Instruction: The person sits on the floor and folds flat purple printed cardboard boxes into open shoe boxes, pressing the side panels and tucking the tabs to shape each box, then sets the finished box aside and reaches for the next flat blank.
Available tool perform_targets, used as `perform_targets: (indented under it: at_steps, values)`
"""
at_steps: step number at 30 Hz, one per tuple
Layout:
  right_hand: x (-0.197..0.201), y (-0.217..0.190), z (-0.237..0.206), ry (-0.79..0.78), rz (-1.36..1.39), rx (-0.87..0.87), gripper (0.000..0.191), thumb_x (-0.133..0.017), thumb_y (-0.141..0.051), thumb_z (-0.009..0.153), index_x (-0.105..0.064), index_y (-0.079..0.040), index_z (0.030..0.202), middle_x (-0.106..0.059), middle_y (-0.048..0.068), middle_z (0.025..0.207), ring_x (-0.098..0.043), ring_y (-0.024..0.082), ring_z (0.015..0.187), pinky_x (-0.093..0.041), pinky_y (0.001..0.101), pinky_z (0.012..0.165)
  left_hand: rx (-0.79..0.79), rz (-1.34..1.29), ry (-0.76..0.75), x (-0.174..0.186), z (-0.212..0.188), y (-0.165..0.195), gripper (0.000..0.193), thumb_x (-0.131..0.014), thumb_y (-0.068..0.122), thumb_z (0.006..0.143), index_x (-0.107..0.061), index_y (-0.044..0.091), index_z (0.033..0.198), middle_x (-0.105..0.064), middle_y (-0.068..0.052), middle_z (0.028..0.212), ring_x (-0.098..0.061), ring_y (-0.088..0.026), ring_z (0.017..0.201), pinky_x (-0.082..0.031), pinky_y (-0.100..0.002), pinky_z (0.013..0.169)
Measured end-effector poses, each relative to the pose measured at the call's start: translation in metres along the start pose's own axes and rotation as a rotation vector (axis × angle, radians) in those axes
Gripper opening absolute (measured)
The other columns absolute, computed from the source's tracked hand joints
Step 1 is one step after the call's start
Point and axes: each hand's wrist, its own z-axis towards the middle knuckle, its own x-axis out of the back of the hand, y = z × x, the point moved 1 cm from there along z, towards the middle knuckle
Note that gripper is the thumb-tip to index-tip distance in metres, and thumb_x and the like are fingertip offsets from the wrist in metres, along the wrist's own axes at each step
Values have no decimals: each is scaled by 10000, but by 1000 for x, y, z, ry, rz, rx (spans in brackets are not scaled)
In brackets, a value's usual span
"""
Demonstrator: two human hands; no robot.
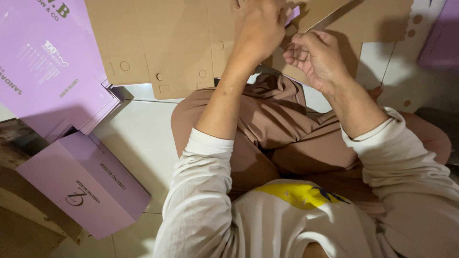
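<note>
A flat brown cardboard box blank (174,45) with die-cut holes and tabs lies across the white tiled floor in front of me, its lilac outer face showing at a folded flap (292,13). My left hand (258,26) presses down on the cardboard near that flap, fingers curled over it. My right hand (318,57) is just to the right, fingers bent and pinching a cardboard flap edge. Both hands are at the top centre, above my crossed legs in brown trousers.
A stack of flat lilac box blanks (52,67) lies at the upper left. An assembled lilac box (83,184) stands at the lower left on the white tile floor (138,129). More die-cut cardboard (411,33) and a purple sheet (442,36) lie at the upper right.
</note>
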Motion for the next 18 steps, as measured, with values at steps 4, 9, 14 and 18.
perform_targets:
  at_steps: [4, 9, 14, 18]
  values:
    - [-2, -2, 0, -12, 32, 0, 77, -636, -119, 988, -602, -56, 959, -663, 73, 908, -679, 179, 831, -583, 338, 813, -6, -2, -2, -5, -2, -1, 152, -665, 230, 881, -727, 92, 899, -744, -145, 839, -671, -361, 865, -373, -569, 885]
    - [-6, -4, 3, -8, 33, 9, 62, -601, -101, 984, -596, -41, 970, -659, 83, 911, -661, 176, 812, -575, 339, 787, 18, -37, -50, -17, -2, -7, 152, -647, 170, 910, -693, 51, 991, -715, -198, 912, -663, -394, 878, -483, -518, 759]
    - [-3, -1, 7, 9, 13, -12, 67, -575, -98, 980, -593, -37, 960, -652, 86, 898, -655, 176, 800, -575, 335, 780, -78, -20, 0, -25, -6, -14, 175, -649, 137, 928, -601, 3, 1029, -707, -205, 902, -650, -408, 871, -476, -524, 759]
    - [0, 6, 11, 2, 35, 19, 61, -575, -68, 970, -593, -40, 919, -625, 64, 828, -643, 180, 755, -567, 341, 754, -73, -29, -21, -22, -7, -15, 154, -634, 106, 930, -597, 2, 1037, -701, -216, 941, -655, -395, 895, -481, -509, 777]
